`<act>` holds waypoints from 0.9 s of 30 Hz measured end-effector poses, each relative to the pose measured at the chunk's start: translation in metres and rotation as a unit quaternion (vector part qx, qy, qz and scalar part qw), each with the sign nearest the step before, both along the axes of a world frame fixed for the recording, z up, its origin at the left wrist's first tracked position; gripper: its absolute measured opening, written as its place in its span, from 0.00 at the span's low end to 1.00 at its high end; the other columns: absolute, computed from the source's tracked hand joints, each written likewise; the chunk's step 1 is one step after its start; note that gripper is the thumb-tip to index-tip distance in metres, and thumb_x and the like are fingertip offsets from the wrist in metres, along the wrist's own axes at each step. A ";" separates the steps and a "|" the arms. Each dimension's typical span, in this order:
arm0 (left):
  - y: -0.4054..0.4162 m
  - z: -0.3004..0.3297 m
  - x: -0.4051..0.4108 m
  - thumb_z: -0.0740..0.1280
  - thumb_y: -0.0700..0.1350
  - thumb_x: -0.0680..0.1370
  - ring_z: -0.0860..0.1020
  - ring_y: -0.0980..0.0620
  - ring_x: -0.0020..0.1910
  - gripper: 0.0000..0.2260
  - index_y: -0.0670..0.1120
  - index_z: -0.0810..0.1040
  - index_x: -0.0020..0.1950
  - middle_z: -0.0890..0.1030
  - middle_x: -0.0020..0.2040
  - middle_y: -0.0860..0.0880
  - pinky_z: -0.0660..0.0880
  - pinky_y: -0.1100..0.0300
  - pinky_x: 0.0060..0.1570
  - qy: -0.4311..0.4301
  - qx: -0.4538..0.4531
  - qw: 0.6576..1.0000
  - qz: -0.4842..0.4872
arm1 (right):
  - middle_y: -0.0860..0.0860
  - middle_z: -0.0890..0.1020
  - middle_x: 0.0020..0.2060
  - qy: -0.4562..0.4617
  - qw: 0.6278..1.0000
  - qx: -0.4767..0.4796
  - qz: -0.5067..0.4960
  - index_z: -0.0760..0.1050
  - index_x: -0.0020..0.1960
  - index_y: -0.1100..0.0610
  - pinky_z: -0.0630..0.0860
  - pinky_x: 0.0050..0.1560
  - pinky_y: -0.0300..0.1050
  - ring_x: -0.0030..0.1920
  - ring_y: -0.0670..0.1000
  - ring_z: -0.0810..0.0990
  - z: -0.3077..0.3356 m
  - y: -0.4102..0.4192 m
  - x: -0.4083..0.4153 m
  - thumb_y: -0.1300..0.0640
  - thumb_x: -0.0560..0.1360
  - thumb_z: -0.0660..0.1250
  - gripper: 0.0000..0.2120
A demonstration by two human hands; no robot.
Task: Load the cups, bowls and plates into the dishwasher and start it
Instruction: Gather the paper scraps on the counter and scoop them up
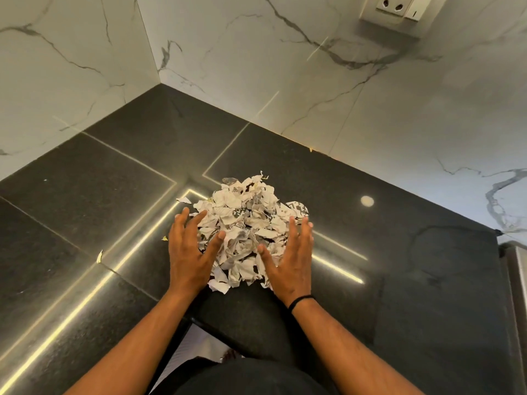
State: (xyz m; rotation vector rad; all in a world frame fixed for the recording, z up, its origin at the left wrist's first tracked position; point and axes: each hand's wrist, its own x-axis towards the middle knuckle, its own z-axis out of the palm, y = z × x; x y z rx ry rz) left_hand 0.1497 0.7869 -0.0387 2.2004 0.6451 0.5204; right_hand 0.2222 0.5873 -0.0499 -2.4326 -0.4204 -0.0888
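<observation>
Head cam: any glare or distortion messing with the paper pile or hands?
Head view: bright strip-light glare streaks the black countertop beside the left hand and right hand; the paper pile stays sharp and evenly lit; wide-angle lens bends the marble wall lines.

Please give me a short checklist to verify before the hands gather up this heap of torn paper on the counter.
1. Left hand at the heap's left side, fingers straight: ok.
2. Right hand at its right side, fingers straight: ok.
3. Paper heap gathered between both hands: ok.
4. Stray scraps left of the heap on the counter: not ok.
5. Bin or bag for the paper: cannot tell, none in view.
</observation>
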 end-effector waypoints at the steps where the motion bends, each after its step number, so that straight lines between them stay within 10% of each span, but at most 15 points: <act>1: 0.002 0.002 0.005 0.60 0.69 0.77 0.55 0.46 0.80 0.31 0.54 0.68 0.76 0.59 0.81 0.47 0.56 0.44 0.74 0.000 0.004 1.000 0.016 | 0.53 0.42 0.81 0.017 0.999 0.015 -0.029 0.44 0.82 0.49 0.47 0.79 0.58 0.81 0.52 0.39 0.001 0.002 0.004 0.24 0.74 0.51 0.46; 8: 0.006 0.007 0.062 0.63 0.63 0.80 0.54 0.43 0.79 0.30 0.57 0.61 0.79 0.54 0.81 0.46 0.60 0.38 0.75 0.138 -0.016 0.989 -0.048 | 0.53 0.42 0.81 0.109 0.993 0.020 -0.029 0.42 0.81 0.46 0.38 0.79 0.51 0.80 0.51 0.38 0.003 0.039 0.028 0.23 0.72 0.46 0.46; 17: -0.024 0.022 0.100 0.61 0.44 0.84 0.70 0.56 0.65 0.18 0.47 0.71 0.74 0.74 0.69 0.48 0.64 0.65 0.64 0.052 -0.044 0.989 -0.129 | 0.48 0.62 0.78 0.180 0.967 0.178 0.001 0.58 0.80 0.50 0.56 0.79 0.54 0.79 0.49 0.57 0.015 0.072 0.053 0.45 0.84 0.53 0.26; 27: -0.055 0.054 0.124 0.59 0.43 0.85 0.79 0.55 0.63 0.13 0.47 0.78 0.67 0.81 0.63 0.50 0.75 0.56 0.66 -0.085 -0.361 0.928 -0.035 | 0.45 0.77 0.66 0.214 0.864 0.448 -0.075 0.71 0.71 0.51 0.72 0.67 0.38 0.65 0.37 0.75 0.058 0.091 0.064 0.53 0.84 0.57 0.16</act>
